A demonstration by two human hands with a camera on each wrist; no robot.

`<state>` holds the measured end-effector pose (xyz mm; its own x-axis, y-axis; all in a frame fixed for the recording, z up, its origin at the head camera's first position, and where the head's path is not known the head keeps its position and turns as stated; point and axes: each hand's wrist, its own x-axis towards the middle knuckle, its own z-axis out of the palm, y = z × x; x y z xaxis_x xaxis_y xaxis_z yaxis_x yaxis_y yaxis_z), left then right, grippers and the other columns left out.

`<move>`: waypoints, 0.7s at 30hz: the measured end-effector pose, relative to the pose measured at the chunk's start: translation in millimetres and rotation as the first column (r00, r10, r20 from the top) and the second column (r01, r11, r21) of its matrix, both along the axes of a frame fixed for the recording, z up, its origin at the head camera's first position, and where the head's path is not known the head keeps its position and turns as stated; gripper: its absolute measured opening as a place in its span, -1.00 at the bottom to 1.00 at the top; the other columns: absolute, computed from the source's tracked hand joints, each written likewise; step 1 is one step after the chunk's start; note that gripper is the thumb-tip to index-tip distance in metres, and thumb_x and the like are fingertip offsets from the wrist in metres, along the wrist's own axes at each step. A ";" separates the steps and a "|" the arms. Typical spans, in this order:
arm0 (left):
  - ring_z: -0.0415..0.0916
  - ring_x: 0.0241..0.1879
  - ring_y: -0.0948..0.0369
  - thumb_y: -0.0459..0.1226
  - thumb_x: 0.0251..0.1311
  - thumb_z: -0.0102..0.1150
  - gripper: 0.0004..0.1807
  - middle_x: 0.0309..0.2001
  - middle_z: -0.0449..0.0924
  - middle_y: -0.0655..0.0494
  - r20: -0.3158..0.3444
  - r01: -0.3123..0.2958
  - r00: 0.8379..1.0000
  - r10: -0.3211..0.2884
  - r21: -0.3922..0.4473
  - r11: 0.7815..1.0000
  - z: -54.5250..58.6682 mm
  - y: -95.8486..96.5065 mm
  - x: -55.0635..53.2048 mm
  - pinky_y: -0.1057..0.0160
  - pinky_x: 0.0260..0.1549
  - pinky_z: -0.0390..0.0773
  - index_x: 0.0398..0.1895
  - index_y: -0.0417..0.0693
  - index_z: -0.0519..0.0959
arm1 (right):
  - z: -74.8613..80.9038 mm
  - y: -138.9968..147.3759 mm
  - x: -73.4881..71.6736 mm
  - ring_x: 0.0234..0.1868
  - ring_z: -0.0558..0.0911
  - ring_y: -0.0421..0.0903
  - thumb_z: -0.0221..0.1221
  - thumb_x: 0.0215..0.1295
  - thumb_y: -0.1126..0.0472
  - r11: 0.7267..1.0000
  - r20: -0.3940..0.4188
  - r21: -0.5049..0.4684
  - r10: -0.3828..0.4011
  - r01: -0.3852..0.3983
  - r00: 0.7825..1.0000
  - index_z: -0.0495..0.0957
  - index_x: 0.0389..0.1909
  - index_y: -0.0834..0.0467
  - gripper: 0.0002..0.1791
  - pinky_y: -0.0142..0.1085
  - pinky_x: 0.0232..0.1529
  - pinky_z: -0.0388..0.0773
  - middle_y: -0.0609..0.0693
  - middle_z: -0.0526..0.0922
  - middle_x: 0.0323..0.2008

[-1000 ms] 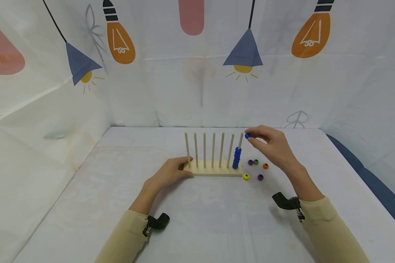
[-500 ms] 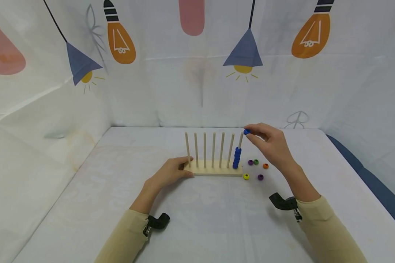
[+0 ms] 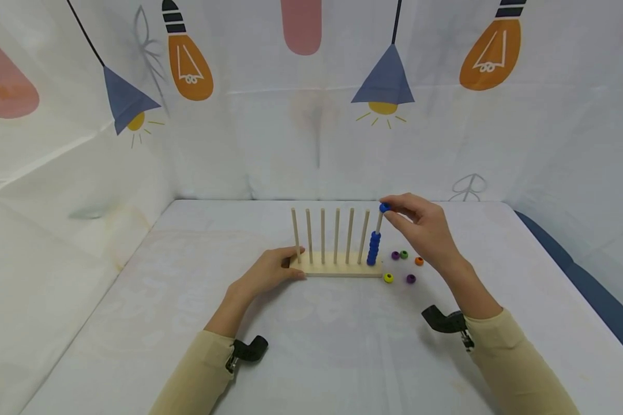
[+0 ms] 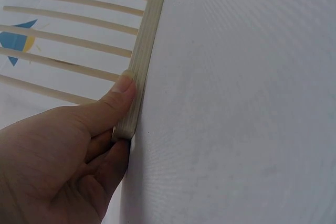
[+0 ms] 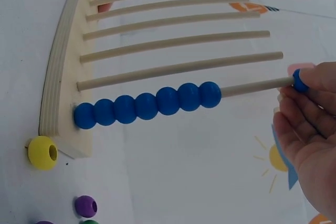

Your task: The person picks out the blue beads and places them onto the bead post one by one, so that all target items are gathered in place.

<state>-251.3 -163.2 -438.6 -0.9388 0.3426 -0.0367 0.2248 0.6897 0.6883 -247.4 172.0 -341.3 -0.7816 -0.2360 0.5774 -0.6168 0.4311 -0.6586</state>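
Observation:
A pale wooden base (image 3: 337, 270) with several upright pegs stands on the table. Its left end is gripped by my left hand (image 3: 267, 272), the thumb along the front edge in the left wrist view. On the rightmost peg (image 5: 252, 87) sits a stack of blue beads (image 5: 146, 106), filling its lower part. My right hand (image 3: 427, 230) pinches one more blue bead (image 5: 300, 81) between thumb and fingers, at the tip of that same peg. The right wrist view shows the bead against the peg's end; whether the tip is inside its hole is hidden.
Loose beads lie right of the base: a yellow bead (image 3: 388, 278) by its corner, purple beads (image 3: 411, 279), a green bead (image 3: 404, 254) and an orange bead (image 3: 419, 261). Behind the white table (image 3: 311, 346) hangs a printed cloth (image 3: 270, 144).
My right hand has moved left and slightly up, bringing the pinched blue bead from beside the rightmost peg to its tip. My left hand and the base have stayed put.

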 end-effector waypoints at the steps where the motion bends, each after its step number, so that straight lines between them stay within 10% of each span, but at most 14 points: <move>1: 0.29 0.44 0.14 -0.01 0.17 0.37 -0.30 0.41 0.41 0.11 0.002 -0.001 1.000 0.001 0.000 1.000 0.0 -0.1 0.1 0.03 0.39 0.35 0.40 0.18 0.42 | -0.2 -0.6 -0.1 -0.05 0.59 -0.45 0.21 0.36 0.35 1.000 -0.002 0.000 0.002 -0.002 1.000 0.65 0.07 0.17 -0.71 -0.63 0.11 0.49 0.05 0.69 -0.07; 21: 0.27 0.45 0.16 0.03 0.16 0.36 -0.28 0.41 0.41 0.14 0.001 0.011 1.000 -0.011 -0.006 1.000 -1.9 -1.6 -2.8 0.05 0.40 0.33 0.41 0.18 0.41 | -5.8 2.2 -5.1 -0.10 0.63 -0.38 0.21 0.39 0.23 1.000 0.159 0.024 0.015 -0.019 0.987 0.64 0.08 0.14 -0.72 -0.62 -0.05 0.55 0.05 0.70 -0.03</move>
